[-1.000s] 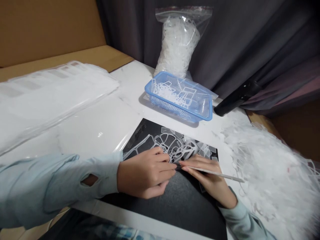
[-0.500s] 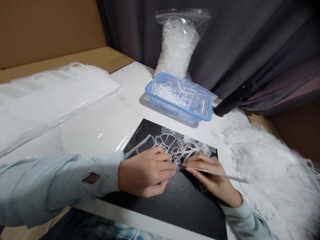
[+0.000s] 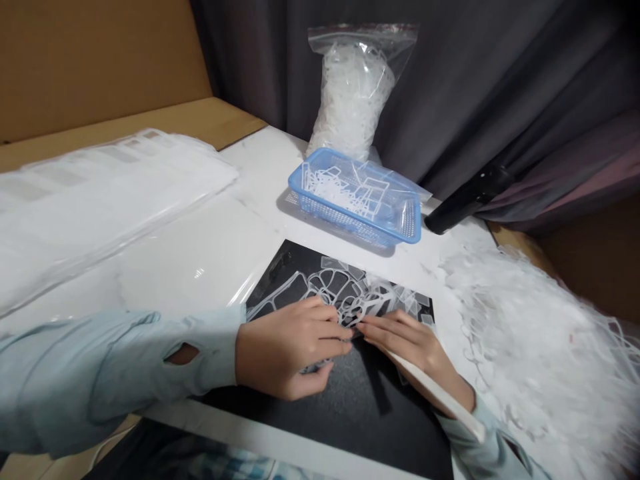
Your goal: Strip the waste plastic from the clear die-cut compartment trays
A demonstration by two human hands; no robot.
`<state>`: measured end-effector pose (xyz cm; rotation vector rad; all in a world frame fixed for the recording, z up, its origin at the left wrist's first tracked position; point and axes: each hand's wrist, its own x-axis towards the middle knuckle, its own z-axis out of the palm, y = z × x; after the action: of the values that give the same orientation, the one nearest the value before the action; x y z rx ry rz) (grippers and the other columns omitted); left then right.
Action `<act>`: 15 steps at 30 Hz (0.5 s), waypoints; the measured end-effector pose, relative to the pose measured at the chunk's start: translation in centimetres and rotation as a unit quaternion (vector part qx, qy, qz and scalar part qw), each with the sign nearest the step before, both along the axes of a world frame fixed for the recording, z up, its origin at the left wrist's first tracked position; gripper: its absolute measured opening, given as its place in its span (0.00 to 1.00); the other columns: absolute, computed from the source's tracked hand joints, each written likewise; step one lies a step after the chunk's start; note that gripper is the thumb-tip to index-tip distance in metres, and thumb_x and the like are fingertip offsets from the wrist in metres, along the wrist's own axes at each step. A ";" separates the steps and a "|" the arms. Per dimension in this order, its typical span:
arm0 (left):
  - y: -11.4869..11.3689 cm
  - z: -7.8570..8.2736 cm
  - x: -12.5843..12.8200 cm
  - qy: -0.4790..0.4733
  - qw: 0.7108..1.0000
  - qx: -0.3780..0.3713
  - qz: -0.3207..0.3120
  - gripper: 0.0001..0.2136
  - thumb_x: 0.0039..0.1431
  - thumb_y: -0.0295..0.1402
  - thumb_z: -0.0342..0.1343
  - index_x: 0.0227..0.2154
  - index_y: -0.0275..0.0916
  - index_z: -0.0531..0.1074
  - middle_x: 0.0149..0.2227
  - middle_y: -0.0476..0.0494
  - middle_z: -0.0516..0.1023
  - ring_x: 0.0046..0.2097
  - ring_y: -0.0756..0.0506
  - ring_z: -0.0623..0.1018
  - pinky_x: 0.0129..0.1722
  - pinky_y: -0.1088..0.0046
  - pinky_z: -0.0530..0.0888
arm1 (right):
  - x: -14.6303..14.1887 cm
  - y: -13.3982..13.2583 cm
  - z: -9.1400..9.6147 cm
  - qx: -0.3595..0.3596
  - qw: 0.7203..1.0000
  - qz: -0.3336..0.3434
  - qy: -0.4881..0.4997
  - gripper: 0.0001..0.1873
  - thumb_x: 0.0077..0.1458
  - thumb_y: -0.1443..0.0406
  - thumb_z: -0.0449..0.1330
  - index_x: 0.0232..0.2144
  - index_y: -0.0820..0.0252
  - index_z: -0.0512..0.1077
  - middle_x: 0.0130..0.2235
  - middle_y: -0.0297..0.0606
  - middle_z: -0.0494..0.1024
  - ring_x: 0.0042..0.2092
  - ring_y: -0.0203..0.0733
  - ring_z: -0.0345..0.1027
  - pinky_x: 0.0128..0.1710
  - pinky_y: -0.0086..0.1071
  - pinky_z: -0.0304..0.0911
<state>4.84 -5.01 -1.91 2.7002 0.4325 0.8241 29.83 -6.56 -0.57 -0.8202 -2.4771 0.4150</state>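
Clock: 12 o'clock points away from the person, across the tabletop [image 3: 165,257].
White stick: rests at the right hand [image 3: 410,350], its inner end beside the thumb and its outer end over the sleeve; the long axis runs from about 10 to between 4 and 5 o'clock.
Right grip: closed around the white stick as far as shows, fingertips towards 10 o'clock; the exact pinch is hidden.
Left grip: the left hand [image 3: 293,348] is curled, fingertips towards 3 o'clock, nearly meeting the right fingertips; a bit of clear material shows between finger and thumb, but I cannot tell whether it is pinched.
Clear cut-outs [image 3: 345,283]: looped frames tangled on the black mat [image 3: 350,417], at 12 o'clock from where the fingertips meet, the spread running roughly 9 to 3.
Nearer hand: both sit at the near edge of the cut-outs; the left knuckles overlap them, and the right fingertips are just beside them. The stick is the right hand's alone.
Blue basket [image 3: 340,216]: 12 o'clock, beyond the mat, white frames inside; the filled bag [image 3: 350,100] stands behind it.
Scrap heap [image 3: 545,347]: 3 o'clock from the right hand.
White sheets [image 3: 100,200]: 10 o'clock from the left hand.
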 end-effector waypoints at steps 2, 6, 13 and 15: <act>-0.1 -0.1 0.0 -0.001 1.000 -0.013 0.002 0.15 0.52 0.22 0.55 0.44 0.33 0.75 0.45 0.40 0.80 0.39 0.44 0.73 0.40 0.65 0.68 | 0.3 -0.1 0.3 0.026 0.999 -0.024 0.020 0.16 0.64 0.71 0.55 0.54 0.59 0.72 0.50 0.46 0.78 0.44 0.45 0.72 0.41 0.40 0.70; -0.2 -0.3 0.0 -0.015 0.999 -0.034 0.004 0.15 0.53 0.22 0.54 0.44 0.33 0.75 0.47 0.40 0.79 0.39 0.44 0.72 0.40 0.65 0.68 | 1.1 -0.3 1.0 0.039 0.991 -0.101 0.078 0.21 0.61 0.75 0.57 0.54 0.55 0.72 0.49 0.45 0.78 0.44 0.46 0.71 0.39 0.41 0.68; 0.1 -0.4 0.0 -0.026 0.999 -0.041 -0.013 0.14 0.54 0.22 0.54 0.44 0.31 0.75 0.45 0.40 0.80 0.38 0.45 0.72 0.39 0.65 0.67 | 1.8 -0.3 0.7 0.004 0.957 -0.181 0.226 0.17 0.60 0.75 0.57 0.47 0.53 0.76 0.45 0.42 0.80 0.44 0.49 0.73 0.42 0.45 0.68; 0.1 -0.4 0.0 -0.027 0.999 -0.045 -0.012 0.14 0.54 0.22 0.54 0.44 0.31 0.75 0.45 0.41 0.80 0.38 0.45 0.72 0.39 0.65 0.67 | 2.1 0.0 0.7 0.025 0.947 -0.210 0.243 0.15 0.60 0.73 0.57 0.46 0.53 0.77 0.44 0.41 0.81 0.42 0.48 0.74 0.41 0.45 0.68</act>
<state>4.86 -4.90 -2.27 2.5891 0.4147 0.8470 31.89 -6.57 0.15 -1.0482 -1.7964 0.3454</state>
